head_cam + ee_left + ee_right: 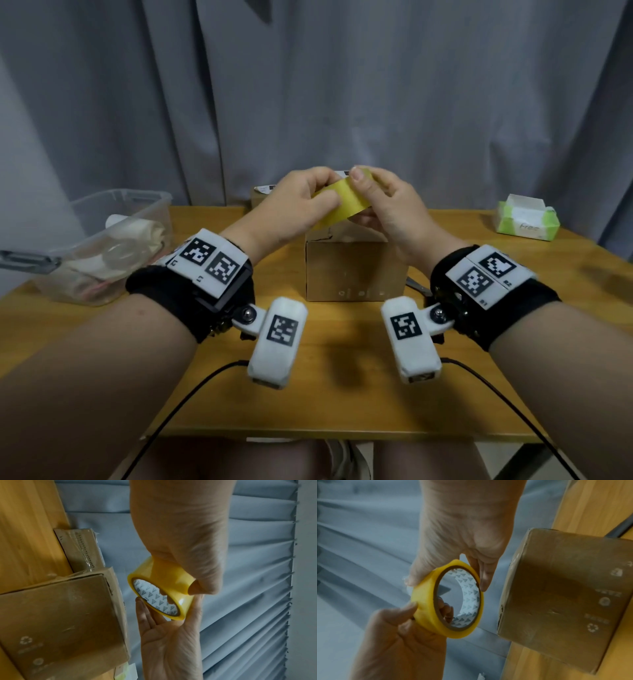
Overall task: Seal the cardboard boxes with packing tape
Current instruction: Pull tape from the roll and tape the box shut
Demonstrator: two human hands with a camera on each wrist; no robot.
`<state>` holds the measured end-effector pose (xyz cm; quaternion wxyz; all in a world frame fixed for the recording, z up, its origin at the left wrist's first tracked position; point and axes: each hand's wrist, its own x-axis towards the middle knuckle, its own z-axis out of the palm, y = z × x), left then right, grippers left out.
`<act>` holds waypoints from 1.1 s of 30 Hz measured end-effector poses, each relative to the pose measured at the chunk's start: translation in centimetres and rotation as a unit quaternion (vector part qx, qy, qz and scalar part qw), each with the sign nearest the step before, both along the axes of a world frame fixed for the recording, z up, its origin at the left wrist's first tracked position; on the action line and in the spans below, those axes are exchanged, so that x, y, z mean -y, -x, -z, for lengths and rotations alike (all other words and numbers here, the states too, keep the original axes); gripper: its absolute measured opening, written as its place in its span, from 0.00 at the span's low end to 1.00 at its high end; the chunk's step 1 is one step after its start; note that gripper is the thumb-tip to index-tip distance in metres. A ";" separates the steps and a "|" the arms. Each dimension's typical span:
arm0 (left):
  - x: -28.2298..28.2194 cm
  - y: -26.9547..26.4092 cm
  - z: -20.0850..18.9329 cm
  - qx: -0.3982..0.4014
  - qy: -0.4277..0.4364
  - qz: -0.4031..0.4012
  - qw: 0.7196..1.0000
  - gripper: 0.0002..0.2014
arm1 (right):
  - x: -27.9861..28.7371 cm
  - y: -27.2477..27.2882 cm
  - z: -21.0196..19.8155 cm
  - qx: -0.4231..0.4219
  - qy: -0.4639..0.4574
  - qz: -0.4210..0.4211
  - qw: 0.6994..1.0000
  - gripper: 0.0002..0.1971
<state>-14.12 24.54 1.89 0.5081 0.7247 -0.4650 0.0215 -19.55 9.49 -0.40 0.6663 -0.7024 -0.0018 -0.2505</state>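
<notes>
Yellow packing tape roll point(342, 202) held mid-frame above cardboard box point(356, 270) on table point(342, 377), clamped by left hand point(294, 205) and right hand point(387, 209). Free end not located; risk judged: edge missed, strip split, roll dropped.

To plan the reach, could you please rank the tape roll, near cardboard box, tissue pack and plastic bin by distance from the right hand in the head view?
1. tape roll: held in the right hand.
2. near cardboard box: directly below.
3. tissue pack: far right of the table.
4. plastic bin: far left.
</notes>
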 end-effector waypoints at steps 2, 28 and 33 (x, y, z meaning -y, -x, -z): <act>-0.2 0.1 -0.2 -0.003 0.010 0.014 1.000 0.07 | 0.2 0.2 -0.1 0.000 -0.017 -0.002 1.000 0.30; -1.4 0.0 -2.4 -0.020 0.060 0.030 0.998 0.10 | -1.1 1.4 -2.3 -0.025 -0.045 -0.065 0.997 0.14; -1.6 0.2 -1.5 -0.085 0.103 0.031 0.991 0.12 | -0.9 1.5 -2.0 -0.017 -0.140 -0.083 0.986 0.23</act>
